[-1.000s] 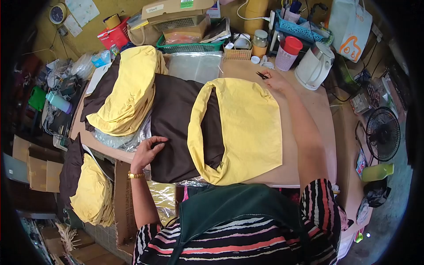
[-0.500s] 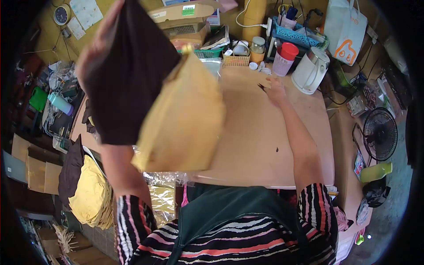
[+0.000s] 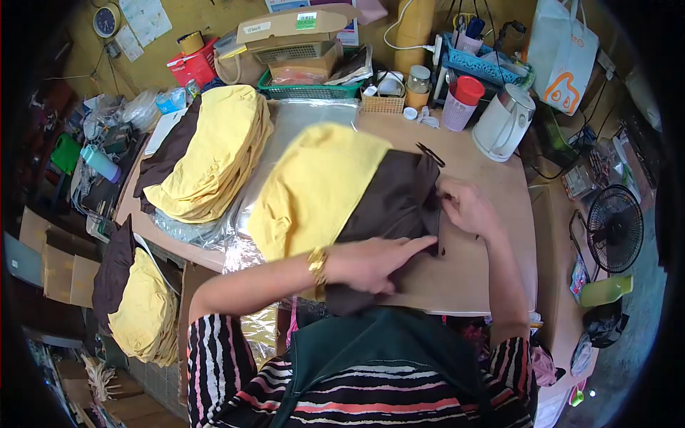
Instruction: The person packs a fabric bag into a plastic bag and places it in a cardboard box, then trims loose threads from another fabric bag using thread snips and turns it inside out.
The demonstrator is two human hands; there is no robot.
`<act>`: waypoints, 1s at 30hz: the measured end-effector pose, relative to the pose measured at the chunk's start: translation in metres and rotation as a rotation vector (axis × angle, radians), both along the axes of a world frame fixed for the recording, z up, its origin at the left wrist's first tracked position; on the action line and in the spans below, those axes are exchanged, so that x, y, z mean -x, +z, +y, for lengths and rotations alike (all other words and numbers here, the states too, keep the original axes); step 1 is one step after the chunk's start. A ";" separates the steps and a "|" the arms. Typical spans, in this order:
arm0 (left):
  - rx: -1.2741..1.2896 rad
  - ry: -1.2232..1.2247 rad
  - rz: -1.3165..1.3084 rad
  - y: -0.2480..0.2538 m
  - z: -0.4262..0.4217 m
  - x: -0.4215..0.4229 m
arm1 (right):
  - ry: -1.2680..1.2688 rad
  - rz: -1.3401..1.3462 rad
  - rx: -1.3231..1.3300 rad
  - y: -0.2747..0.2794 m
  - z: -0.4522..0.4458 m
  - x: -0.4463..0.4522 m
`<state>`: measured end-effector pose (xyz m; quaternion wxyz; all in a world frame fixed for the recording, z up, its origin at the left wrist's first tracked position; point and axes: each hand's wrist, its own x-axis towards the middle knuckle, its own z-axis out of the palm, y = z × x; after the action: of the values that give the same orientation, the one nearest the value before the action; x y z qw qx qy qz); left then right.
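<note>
A yellow and dark brown cloth piece (image 3: 325,189) lies on the table in front of me, its yellow part at the left and its brown part at the right. My left hand (image 3: 367,264) rests on the brown part near the table's front, index finger stretched toward its right edge. At that right edge is my right hand (image 3: 464,207), fingers bent together at the cloth; what they pinch is too small to make out. Small black snips (image 3: 431,155) lie just beyond the cloth, above my right hand. A stack of similar yellow and brown pieces (image 3: 214,153) sits at the left.
Clear plastic sheets (image 3: 307,118) lie behind the cloth. A white kettle (image 3: 504,123), a red cup (image 3: 468,91) and a green basket (image 3: 310,90) stand along the back. Another yellow and brown pile (image 3: 146,307) is at lower left, a black fan (image 3: 615,228) at right.
The cloth, raised at the left by my left hand half a second ago, now lies on the table with its brown part at right. My right hand has moved nearer me, and the snips lie apart from it.
</note>
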<state>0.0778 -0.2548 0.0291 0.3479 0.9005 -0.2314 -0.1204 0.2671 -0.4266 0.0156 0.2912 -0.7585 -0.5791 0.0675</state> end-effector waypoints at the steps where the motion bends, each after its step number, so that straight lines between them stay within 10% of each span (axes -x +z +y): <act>1: -0.011 0.109 0.037 0.000 0.000 0.016 | -0.106 -0.042 0.042 -0.026 -0.013 -0.012; 9: -0.304 0.407 0.035 -0.042 0.038 0.062 | -0.264 0.221 -0.356 -0.033 -0.004 0.033; 11: -0.094 0.334 -0.147 -0.046 0.034 0.064 | -0.447 -0.265 -0.350 -0.048 0.022 0.006; 15: -0.058 0.307 0.016 -0.017 0.049 0.064 | -0.604 -0.187 -0.310 -0.088 0.032 -0.077; 18: 0.314 0.468 -0.135 -0.008 0.078 0.065 | -0.377 0.248 0.177 -0.099 0.031 -0.102; 20: 0.695 0.612 -0.029 0.003 0.089 0.066 | -0.385 -0.007 -0.505 -0.094 0.036 -0.089; 24: 1.355 0.749 0.039 -0.004 0.099 0.058 | -0.693 -0.486 -0.624 -0.042 0.019 -0.025; 26: 1.391 0.822 0.046 -0.011 0.069 0.040 | -0.415 0.792 -0.677 -0.041 0.014 0.010; 29: 0.577 0.743 0.211 -0.045 0.022 0.007 | 0.030 0.875 -0.374 -0.036 0.019 0.079; 30: 0.667 0.491 -0.220 -0.054 -0.009 0.004 | -0.015 0.887 -0.330 -0.057 0.011 0.074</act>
<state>0.0735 -0.2642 -0.0247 0.6118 0.7744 -0.0724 0.1441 0.1935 -0.4159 -0.0417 0.6274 -0.6043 -0.3965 0.2899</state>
